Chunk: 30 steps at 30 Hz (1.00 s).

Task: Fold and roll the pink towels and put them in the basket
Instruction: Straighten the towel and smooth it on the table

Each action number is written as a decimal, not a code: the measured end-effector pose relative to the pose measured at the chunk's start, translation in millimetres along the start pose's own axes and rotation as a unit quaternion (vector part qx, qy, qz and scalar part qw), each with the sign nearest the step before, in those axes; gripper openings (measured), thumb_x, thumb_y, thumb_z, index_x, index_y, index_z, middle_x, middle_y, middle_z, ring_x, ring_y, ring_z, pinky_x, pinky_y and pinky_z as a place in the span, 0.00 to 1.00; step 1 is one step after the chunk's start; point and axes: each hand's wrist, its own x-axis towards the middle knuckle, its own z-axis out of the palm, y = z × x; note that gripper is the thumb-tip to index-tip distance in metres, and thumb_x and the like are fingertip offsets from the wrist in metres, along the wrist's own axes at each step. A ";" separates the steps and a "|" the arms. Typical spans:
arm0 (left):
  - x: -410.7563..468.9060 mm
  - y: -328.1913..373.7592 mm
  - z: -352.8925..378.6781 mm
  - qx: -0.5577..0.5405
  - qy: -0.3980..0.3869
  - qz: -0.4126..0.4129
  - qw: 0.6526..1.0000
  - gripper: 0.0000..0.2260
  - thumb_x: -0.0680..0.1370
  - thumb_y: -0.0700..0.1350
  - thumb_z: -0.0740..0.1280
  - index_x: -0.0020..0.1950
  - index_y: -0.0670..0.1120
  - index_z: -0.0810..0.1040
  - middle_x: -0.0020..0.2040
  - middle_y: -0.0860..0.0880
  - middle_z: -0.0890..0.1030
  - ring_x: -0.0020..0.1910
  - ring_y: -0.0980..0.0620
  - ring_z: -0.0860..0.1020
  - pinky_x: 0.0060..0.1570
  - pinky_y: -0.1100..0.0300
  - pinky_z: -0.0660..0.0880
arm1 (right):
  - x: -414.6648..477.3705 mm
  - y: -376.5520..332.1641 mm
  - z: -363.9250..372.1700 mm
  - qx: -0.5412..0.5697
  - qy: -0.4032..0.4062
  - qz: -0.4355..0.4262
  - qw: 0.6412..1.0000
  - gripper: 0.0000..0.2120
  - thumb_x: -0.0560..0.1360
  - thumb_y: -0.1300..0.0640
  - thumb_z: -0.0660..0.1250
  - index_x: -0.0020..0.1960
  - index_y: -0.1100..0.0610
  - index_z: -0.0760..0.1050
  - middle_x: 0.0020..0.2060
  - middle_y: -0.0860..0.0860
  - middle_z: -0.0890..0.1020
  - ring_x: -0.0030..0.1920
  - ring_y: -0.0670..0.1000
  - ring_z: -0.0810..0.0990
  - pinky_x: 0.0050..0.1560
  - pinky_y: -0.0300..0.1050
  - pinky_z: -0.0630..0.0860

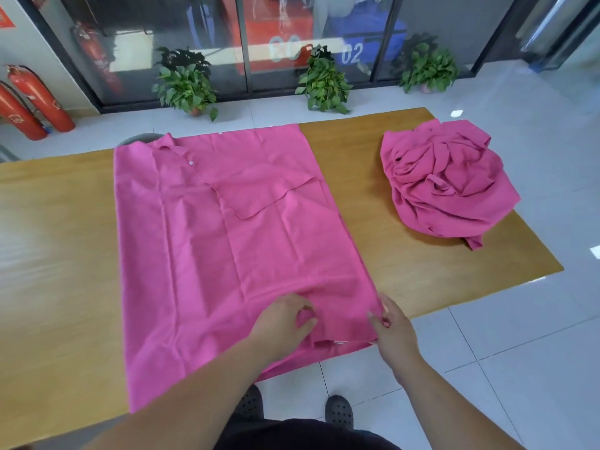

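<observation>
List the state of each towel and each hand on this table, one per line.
Spread towel: lies flat on the table, lightly creased, with one far corner flap folded in.
Towel pile: crumpled and unfolded, at the table's right end.
Left hand: pinches the Spread towel close to its near right corner.
Right hand: pinches the same towel's right edge.

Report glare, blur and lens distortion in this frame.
Head view: pale glare washes out the table at its left end. Head view: the glass wall behind is full of reflections. Head view: the wide lens bows the table's edges. Head view: the spread towel is evenly lit; the left hand and right hand look slightly soft.
</observation>
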 end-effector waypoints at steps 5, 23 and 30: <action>-51.0 -30.5 37.1 0.186 0.038 -0.015 0.982 0.26 0.75 0.68 0.67 0.70 0.58 0.72 0.61 0.57 0.71 0.60 0.52 0.70 0.64 0.53 0.72 | 1.1 -15.8 -13.5 0.036 0.003 -0.035 0.999 0.14 0.81 0.62 0.72 0.51 0.42 0.87 0.49 0.42 0.87 0.48 0.49 0.85 0.50 0.54 0.86; -123.1 -12.0 94.7 0.152 0.294 -0.212 0.920 0.08 0.75 0.45 0.78 0.46 0.51 0.80 0.45 0.55 0.77 0.45 0.47 0.76 0.47 0.49 0.73 | 31.0 46.7 -66.8 0.043 -0.121 -0.029 0.991 0.11 0.80 0.67 0.72 0.55 0.52 0.85 0.52 0.55 0.87 0.51 0.54 0.87 0.55 0.50 0.85; -122.3 9.0 114.6 -0.110 0.322 -0.431 0.836 0.12 0.79 0.52 0.73 0.50 0.50 0.72 0.49 0.47 0.78 0.43 0.46 0.77 0.45 0.49 0.77 | 30.1 62.4 -56.9 -0.060 -0.032 -0.035 0.997 0.07 0.77 0.55 0.77 0.47 0.49 0.79 0.41 0.48 0.86 0.43 0.54 0.87 0.50 0.57 0.84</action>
